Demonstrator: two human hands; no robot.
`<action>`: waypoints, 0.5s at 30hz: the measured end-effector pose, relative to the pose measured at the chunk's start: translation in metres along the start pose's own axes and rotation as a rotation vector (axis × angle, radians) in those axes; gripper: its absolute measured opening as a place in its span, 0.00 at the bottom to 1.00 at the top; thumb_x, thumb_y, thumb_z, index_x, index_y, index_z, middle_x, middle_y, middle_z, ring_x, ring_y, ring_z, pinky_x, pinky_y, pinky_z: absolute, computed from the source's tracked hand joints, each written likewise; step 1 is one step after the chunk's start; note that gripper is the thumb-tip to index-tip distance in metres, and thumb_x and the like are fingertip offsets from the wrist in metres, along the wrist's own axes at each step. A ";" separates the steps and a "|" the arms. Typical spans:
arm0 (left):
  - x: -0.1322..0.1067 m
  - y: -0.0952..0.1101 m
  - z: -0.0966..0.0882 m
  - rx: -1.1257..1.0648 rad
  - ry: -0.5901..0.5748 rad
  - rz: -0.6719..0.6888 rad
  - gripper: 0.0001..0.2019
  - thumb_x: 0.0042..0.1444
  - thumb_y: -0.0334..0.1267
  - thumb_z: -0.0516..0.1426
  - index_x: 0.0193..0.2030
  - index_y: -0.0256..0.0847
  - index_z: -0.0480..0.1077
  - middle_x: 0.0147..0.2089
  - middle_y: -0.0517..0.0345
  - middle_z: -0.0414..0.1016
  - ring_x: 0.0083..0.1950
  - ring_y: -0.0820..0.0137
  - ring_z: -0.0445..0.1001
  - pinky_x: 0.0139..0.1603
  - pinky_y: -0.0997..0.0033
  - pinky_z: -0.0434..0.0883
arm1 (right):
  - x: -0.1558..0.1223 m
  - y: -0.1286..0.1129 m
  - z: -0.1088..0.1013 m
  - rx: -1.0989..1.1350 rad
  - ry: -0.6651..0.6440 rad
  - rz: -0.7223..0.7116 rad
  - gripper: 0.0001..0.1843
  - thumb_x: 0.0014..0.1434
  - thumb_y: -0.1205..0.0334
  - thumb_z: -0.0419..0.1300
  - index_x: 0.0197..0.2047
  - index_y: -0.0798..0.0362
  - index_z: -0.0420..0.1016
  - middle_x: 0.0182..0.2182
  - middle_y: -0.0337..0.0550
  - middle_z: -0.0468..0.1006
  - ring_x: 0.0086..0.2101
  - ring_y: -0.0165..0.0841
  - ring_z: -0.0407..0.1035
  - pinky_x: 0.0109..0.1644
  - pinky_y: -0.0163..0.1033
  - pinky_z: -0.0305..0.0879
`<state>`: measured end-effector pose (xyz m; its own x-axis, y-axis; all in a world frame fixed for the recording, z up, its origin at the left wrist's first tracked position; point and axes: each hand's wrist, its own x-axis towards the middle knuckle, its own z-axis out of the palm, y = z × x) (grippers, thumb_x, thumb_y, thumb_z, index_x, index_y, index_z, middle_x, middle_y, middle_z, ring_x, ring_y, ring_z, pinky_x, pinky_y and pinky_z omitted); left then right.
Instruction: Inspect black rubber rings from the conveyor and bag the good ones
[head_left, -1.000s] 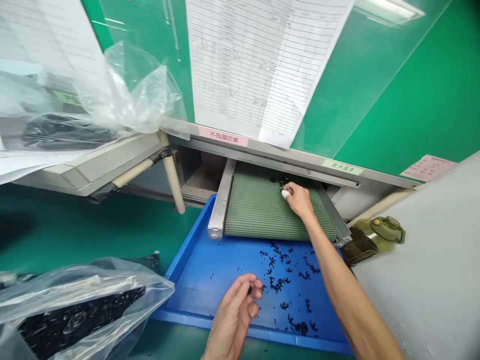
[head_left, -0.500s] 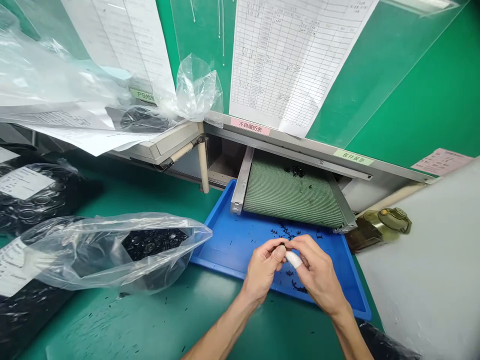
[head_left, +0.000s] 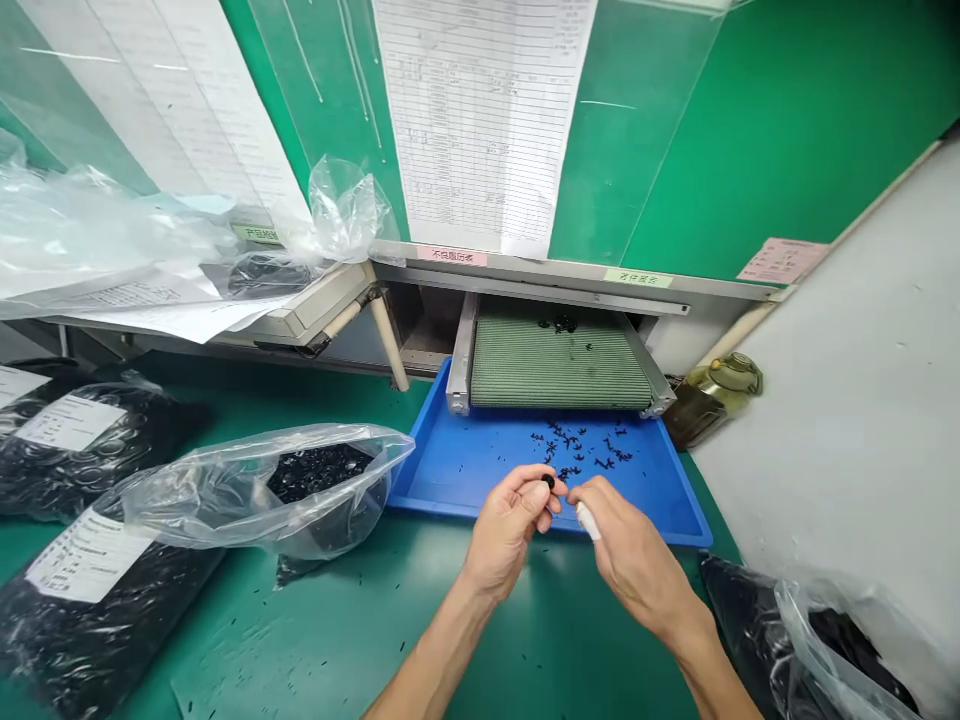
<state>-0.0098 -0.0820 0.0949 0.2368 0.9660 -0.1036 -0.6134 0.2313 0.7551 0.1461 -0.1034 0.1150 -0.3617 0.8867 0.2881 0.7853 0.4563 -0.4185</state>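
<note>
My left hand (head_left: 501,535) pinches a small round black part (head_left: 548,482) between thumb and fingers, above the near edge of the blue tray (head_left: 420,490). Just to its right is my right hand (head_left: 634,555), its thumb and fingertips drawn together, with a white cover (head_left: 588,520) on one digit. Whether anything tiny sits in that pinch is hidden. Beneath and beyond the hands, small black scraps (head_left: 559,440) lie scattered in the tray.
A green conveyor belt (head_left: 559,365) with a few black parts ends over the tray. Left are an open clear bag (head_left: 225,490) of black parts and labelled full bags (head_left: 90,430). Right stand a greenish bottle (head_left: 709,400) and another open bag (head_left: 795,640). Scraps dot the green tabletop (head_left: 360,620).
My hands have drawn slightly apart, and the round black part shows in my left fingers. The view has shifted to the right, bringing the right-hand bag into sight.
</note>
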 end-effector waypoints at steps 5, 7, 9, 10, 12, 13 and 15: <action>-0.010 0.000 0.009 0.086 0.056 0.010 0.11 0.52 0.39 0.61 0.41 0.37 0.69 0.37 0.52 0.76 0.31 0.75 0.67 0.28 0.75 0.60 | -0.010 -0.006 0.003 -0.185 0.207 -0.074 0.16 0.64 0.70 0.44 0.49 0.55 0.68 0.31 0.44 0.73 0.31 0.33 0.67 0.35 0.37 0.62; -0.013 0.000 0.012 0.148 0.071 0.010 0.12 0.52 0.39 0.60 0.42 0.37 0.68 0.37 0.51 0.76 0.31 0.74 0.67 0.29 0.75 0.60 | -0.013 -0.006 0.002 -0.242 0.244 -0.087 0.14 0.64 0.70 0.45 0.46 0.56 0.70 0.30 0.44 0.73 0.32 0.34 0.66 0.36 0.38 0.60; -0.017 -0.002 0.015 0.218 0.079 0.025 0.13 0.53 0.40 0.59 0.43 0.37 0.69 0.37 0.51 0.76 0.31 0.74 0.67 0.29 0.74 0.61 | -0.015 -0.008 0.000 -0.310 0.237 -0.088 0.15 0.63 0.73 0.44 0.43 0.56 0.71 0.28 0.44 0.71 0.31 0.34 0.64 0.36 0.38 0.58; -0.018 -0.003 0.016 0.256 0.080 0.037 0.13 0.54 0.40 0.59 0.44 0.36 0.70 0.37 0.51 0.76 0.31 0.74 0.67 0.30 0.74 0.61 | -0.016 -0.009 -0.001 -0.338 0.232 -0.087 0.15 0.62 0.73 0.44 0.42 0.56 0.71 0.27 0.43 0.71 0.31 0.34 0.63 0.35 0.38 0.57; -0.021 -0.004 0.018 0.327 0.072 0.053 0.13 0.54 0.41 0.58 0.44 0.36 0.71 0.36 0.52 0.76 0.30 0.75 0.66 0.30 0.73 0.62 | -0.017 -0.010 -0.004 -0.374 0.225 -0.088 0.14 0.62 0.73 0.45 0.39 0.55 0.71 0.26 0.42 0.69 0.29 0.34 0.61 0.33 0.38 0.54; -0.022 -0.005 0.018 0.355 0.067 0.057 0.13 0.54 0.42 0.58 0.43 0.36 0.71 0.35 0.53 0.75 0.29 0.75 0.66 0.31 0.73 0.62 | -0.018 -0.011 -0.005 -0.385 0.221 -0.091 0.14 0.62 0.73 0.45 0.37 0.55 0.71 0.25 0.42 0.69 0.28 0.34 0.60 0.33 0.38 0.53; -0.023 -0.007 0.019 0.402 0.064 0.063 0.14 0.54 0.42 0.58 0.43 0.36 0.71 0.34 0.54 0.75 0.29 0.75 0.66 0.31 0.73 0.63 | -0.019 -0.011 -0.005 -0.405 0.211 -0.103 0.13 0.62 0.72 0.46 0.33 0.54 0.70 0.24 0.41 0.68 0.28 0.33 0.59 0.32 0.38 0.51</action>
<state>0.0029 -0.1083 0.1045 0.1530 0.9851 -0.0790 -0.2793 0.1198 0.9527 0.1466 -0.1254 0.1190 -0.3705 0.7846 0.4971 0.8990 0.4375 -0.0205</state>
